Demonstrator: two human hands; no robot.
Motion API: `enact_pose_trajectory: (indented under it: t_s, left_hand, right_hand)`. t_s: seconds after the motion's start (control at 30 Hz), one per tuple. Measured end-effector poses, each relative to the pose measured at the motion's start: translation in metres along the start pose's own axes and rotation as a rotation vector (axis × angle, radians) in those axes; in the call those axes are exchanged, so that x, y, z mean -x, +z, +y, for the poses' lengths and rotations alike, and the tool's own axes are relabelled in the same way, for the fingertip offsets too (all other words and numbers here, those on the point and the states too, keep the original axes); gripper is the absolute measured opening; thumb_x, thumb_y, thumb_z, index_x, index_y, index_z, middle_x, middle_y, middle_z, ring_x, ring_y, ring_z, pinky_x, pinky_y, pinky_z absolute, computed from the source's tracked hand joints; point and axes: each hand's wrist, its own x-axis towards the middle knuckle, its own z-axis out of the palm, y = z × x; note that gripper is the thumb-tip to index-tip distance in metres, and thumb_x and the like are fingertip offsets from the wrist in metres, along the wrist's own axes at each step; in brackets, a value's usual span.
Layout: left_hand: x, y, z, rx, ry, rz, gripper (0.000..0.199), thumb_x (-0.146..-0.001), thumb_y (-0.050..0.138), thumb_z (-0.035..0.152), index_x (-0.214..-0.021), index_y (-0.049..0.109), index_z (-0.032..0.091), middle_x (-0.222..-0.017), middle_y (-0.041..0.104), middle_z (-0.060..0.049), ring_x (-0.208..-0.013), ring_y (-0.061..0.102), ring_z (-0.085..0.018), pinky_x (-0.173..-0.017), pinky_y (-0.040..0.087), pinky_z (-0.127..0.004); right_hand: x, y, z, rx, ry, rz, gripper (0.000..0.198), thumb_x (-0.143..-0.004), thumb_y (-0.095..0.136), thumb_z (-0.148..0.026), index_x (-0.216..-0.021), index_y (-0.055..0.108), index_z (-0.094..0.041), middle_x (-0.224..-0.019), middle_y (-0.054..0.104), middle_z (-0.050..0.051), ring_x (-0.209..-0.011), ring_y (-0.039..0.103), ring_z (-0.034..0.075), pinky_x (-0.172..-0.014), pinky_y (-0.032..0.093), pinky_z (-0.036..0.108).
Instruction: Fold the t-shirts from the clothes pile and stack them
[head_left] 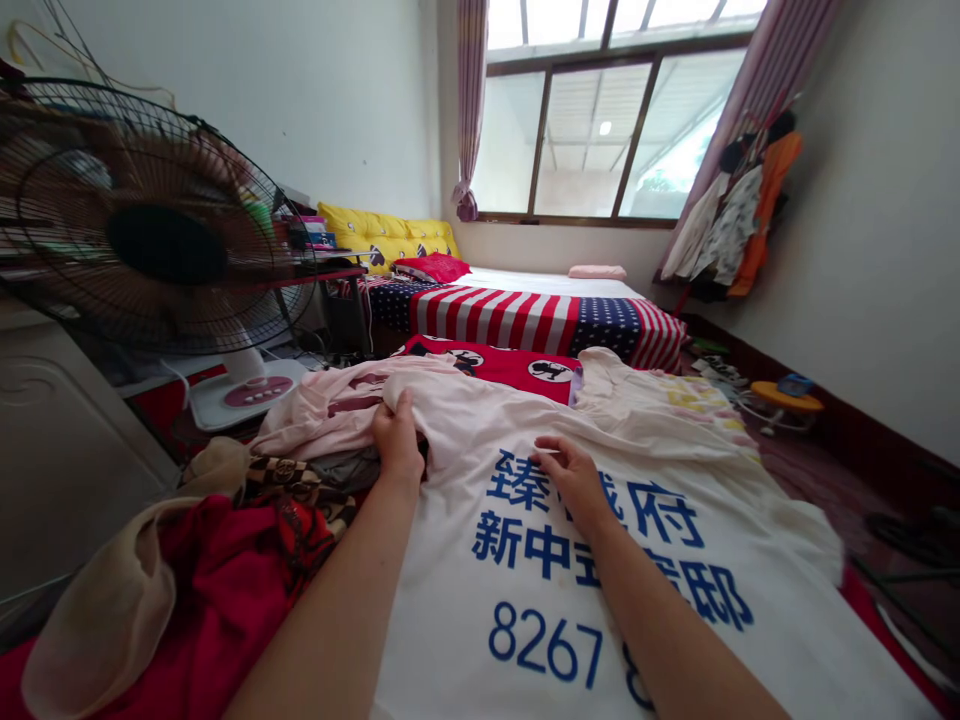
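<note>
A white T-shirt (pixel 450 600) with blue Chinese characters and the digits 8267 lies spread out in front of me. My left hand (pixel 397 440) is closed on its upper left part, near the sleeve, thumb on top. On the printed chest, my right hand (pixel 576 480) pinches a bit of the white cloth between thumb and fingers. My right forearm covers part of the lettering. Beyond the left hand lies a pale pink garment (pixel 322 400). A cream garment with yellow print (pixel 645 390) lies past the shirt's far right side.
Crumpled red cloth (pixel 217 560) and a sheer beige piece (pixel 105 620) lie at left. A standing fan (pixel 165 240) is behind them. Red cloth with round prints (pixel 510 372) lies beyond the shirt, before a bed (pixel 495 315). A small stool (pixel 787 397) stands right.
</note>
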Motion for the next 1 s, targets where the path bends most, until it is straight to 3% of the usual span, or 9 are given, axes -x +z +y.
enact_pose_trajectory:
  t_s: [0.17, 0.33, 0.43, 0.57, 0.67, 0.77, 0.9, 1.0]
  left_hand:
    - [0.003, 0.004, 0.009, 0.245, -0.007, -0.114, 0.029, -0.067, 0.072, 0.038, -0.085, 0.063, 0.017, -0.075, 0.062, 0.002, -0.064, 0.055, -0.01, -0.06, 0.045, -0.021]
    - [-0.002, 0.009, 0.026, 0.537, -0.171, -0.216, 0.031, -0.064, 0.076, 0.032, -0.09, 0.065, 0.019, -0.09, 0.069, -0.002, -0.081, 0.063, -0.016, -0.078, 0.051, -0.028]
    - [-0.003, 0.009, 0.027, 0.51, -0.22, -0.219, 0.031, -0.062, 0.076, 0.03, -0.089, 0.067, 0.018, -0.087, 0.07, -0.004, -0.078, 0.063, -0.017, -0.078, 0.05, -0.029]
    - [0.001, 0.008, 0.021, 0.416, -0.161, -0.164, 0.031, -0.059, 0.076, 0.03, -0.086, 0.069, 0.017, -0.081, 0.069, -0.002, -0.073, 0.061, -0.014, -0.074, 0.048, -0.026]
    - [0.003, 0.008, 0.017, 0.384, -0.11, -0.127, 0.03, -0.06, 0.075, 0.031, -0.085, 0.07, 0.017, -0.08, 0.068, 0.0, -0.072, 0.059, -0.013, -0.073, 0.045, -0.024]
    - [0.004, 0.009, 0.013, 0.367, -0.073, -0.096, 0.026, -0.061, 0.074, 0.03, -0.083, 0.07, 0.017, -0.077, 0.066, 0.001, -0.07, 0.057, -0.011, -0.072, 0.044, -0.023]
    - [0.005, 0.008, 0.009, 0.333, -0.004, -0.092, 0.022, -0.064, 0.07, 0.028, -0.083, 0.07, 0.017, -0.077, 0.065, 0.002, -0.07, 0.056, -0.011, -0.071, 0.043, -0.021]
    - [0.007, 0.007, 0.007, 0.288, 0.048, -0.111, 0.018, -0.067, 0.068, 0.028, -0.082, 0.069, 0.017, -0.074, 0.062, 0.003, -0.069, 0.054, -0.01, -0.068, 0.041, -0.019]
  right_hand:
    - [0.0, 0.0, -0.002, 0.02, -0.011, -0.013, 0.025, -0.077, 0.062, -0.032, -0.097, 0.065, -0.017, -0.091, 0.073, 0.007, -0.086, 0.069, 0.022, -0.084, 0.051, 0.035]
    - [-0.002, 0.002, 0.004, 0.099, -0.02, -0.027, 0.036, -0.076, 0.063, -0.036, -0.107, 0.066, -0.018, -0.083, 0.072, 0.004, -0.082, 0.068, 0.022, -0.079, 0.052, 0.035]
    - [-0.004, 0.004, 0.003, 0.119, 0.031, 0.015, 0.042, -0.072, 0.067, -0.033, -0.111, 0.066, -0.018, -0.071, 0.07, 0.001, -0.073, 0.067, 0.02, -0.073, 0.053, 0.033]
    - [-0.018, -0.002, -0.008, 0.1, 0.091, 0.065, 0.03, -0.07, 0.063, -0.029, -0.096, 0.068, -0.014, -0.079, 0.071, 0.005, -0.064, 0.067, 0.018, -0.058, 0.053, 0.027]
    - [-0.047, -0.015, -0.019, 0.136, 0.074, 0.151, 0.024, -0.072, 0.056, -0.027, -0.089, 0.066, -0.014, -0.08, 0.07, 0.006, -0.054, 0.062, 0.013, -0.047, 0.048, 0.023]
    - [-0.081, -0.024, -0.021, 0.206, 0.063, 0.226, 0.024, -0.071, 0.054, -0.022, -0.091, 0.066, -0.015, -0.069, 0.067, 0.002, -0.046, 0.056, 0.009, -0.044, 0.044, 0.019]
    - [-0.113, -0.021, -0.008, 0.317, 0.146, 0.189, 0.037, -0.063, 0.061, -0.016, -0.1, 0.066, -0.012, -0.042, 0.055, -0.005, -0.034, 0.047, 0.011, -0.037, 0.036, 0.021]
    - [-0.126, -0.017, 0.002, 0.372, 0.174, 0.124, 0.037, -0.055, 0.067, -0.012, -0.091, 0.069, -0.014, -0.034, 0.048, -0.008, -0.031, 0.041, 0.01, -0.037, 0.034, 0.021]
